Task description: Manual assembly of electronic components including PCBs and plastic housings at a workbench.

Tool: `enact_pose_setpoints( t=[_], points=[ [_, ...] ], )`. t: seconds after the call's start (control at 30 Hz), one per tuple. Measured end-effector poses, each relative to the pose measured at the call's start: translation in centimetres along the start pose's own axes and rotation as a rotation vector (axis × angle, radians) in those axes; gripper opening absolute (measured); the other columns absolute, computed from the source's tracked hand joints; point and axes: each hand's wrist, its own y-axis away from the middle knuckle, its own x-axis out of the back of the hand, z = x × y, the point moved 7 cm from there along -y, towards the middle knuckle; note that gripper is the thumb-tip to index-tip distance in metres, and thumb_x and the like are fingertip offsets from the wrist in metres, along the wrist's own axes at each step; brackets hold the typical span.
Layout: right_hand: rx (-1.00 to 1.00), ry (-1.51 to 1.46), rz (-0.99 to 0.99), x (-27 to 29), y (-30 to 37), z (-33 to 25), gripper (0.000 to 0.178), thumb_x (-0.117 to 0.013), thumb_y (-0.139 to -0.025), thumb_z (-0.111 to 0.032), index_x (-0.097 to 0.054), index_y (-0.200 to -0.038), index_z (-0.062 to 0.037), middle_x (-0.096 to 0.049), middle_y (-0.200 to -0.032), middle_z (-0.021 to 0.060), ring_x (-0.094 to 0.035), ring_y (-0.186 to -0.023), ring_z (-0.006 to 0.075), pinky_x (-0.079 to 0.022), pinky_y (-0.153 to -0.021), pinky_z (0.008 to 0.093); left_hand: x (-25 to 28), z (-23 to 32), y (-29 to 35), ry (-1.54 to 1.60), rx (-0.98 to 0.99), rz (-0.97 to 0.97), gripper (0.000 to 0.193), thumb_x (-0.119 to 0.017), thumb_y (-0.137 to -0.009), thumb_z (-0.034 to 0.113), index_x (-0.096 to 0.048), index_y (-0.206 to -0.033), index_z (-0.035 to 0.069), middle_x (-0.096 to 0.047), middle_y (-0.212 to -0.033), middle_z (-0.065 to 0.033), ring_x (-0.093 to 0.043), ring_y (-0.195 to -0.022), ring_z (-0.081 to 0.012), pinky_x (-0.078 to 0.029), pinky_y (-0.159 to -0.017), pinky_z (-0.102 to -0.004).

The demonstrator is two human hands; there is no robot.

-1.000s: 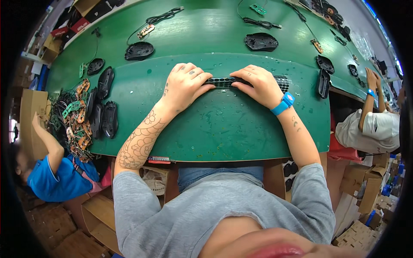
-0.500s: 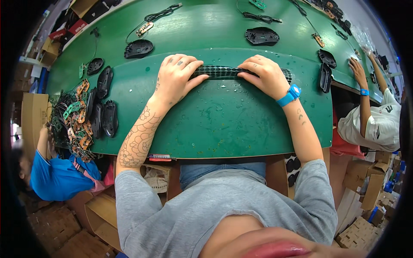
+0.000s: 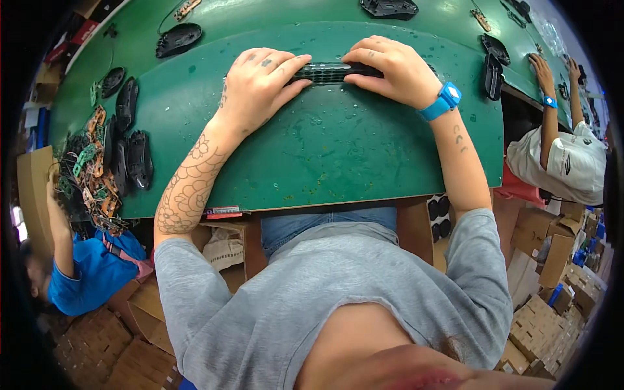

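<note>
While we've got both hands in view, what are they doing?

Pinching, both of them. Our left hand (image 3: 263, 84) has a dark, dotted strip (image 3: 325, 73) between thumb and fingers; our right hand (image 3: 393, 71) grips it the same way farther right. A short stretch shows between them. Blue band (image 3: 445, 101) on our right wrist.

Where's the strip exactly?

Out ahead of us over the green worktop (image 3: 312, 149), running left to right. Whether it touches the surface, we can't tell. Droplets are scattered around.

What else do we have nearby?

Left: several black shells (image 3: 140, 159) beside a heap of circuit boards and wires (image 3: 97, 169). Right: a pair of black casings (image 3: 492, 77), close together. Farther out: an open mouse base (image 3: 179, 40), upper left.

Neighbours?

Two. One in blue (image 3: 101, 266) at our left, an arm raised by the heap; one in white (image 3: 562, 159) at our right, both arms forward.
</note>
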Motion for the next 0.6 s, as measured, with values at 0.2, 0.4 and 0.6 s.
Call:
enact_pose_setpoints(
  t=[0.2, 0.4, 0.6],
  points=[
    [-0.198, -0.199, -0.368, -0.2, 0.8, -0.4, 0.016, -0.075, -0.081, -0.008, -0.067, -0.093, -0.0036, -0.063, -0.086, 0.0061, -0.058, -0.073, 0.0219, -0.049, -0.068, 0.0305, 0.8, 4.1, 0.7, 0.065, 0.026, -0.081, 0.031, -0.075, -0.085, 0.022, -0.069, -0.113, 0.01, -0.07, -0.102, 0.0006, -0.066, -0.089, -0.0169, -0.05, -0.086, -0.0319],
    [-0.215, -0.3, -0.474, -1.3, 1.2, -0.6, 0.014, -0.074, -0.078, -0.005, -0.065, -0.088, -0.0033, -0.063, -0.08, 0.0065, -0.055, -0.068, 0.0212, -0.046, -0.063, 0.0304, 0.3, 4.3, 1.0, 0.113, 0.018, -0.11, 0.029, -0.073, -0.087, 0.022, -0.069, -0.113, 0.01, -0.069, -0.098, -0.0006, -0.065, -0.082, -0.0171, -0.052, -0.078, -0.0306],
    [-0.269, -0.463, -0.523, -0.9, 1.0, -1.4, 0.017, -0.074, -0.078, -0.004, -0.063, -0.091, -0.0043, -0.062, -0.076, 0.0068, -0.053, -0.064, 0.0214, -0.043, -0.06, 0.0311, 0.5, 4.1, 1.3, 0.11, 0.075, -0.181, 0.028, -0.072, -0.089, 0.022, -0.069, -0.114, 0.011, -0.067, -0.094, -0.0008, -0.063, -0.073, -0.0167, -0.051, -0.068, -0.0282]
  ],
)
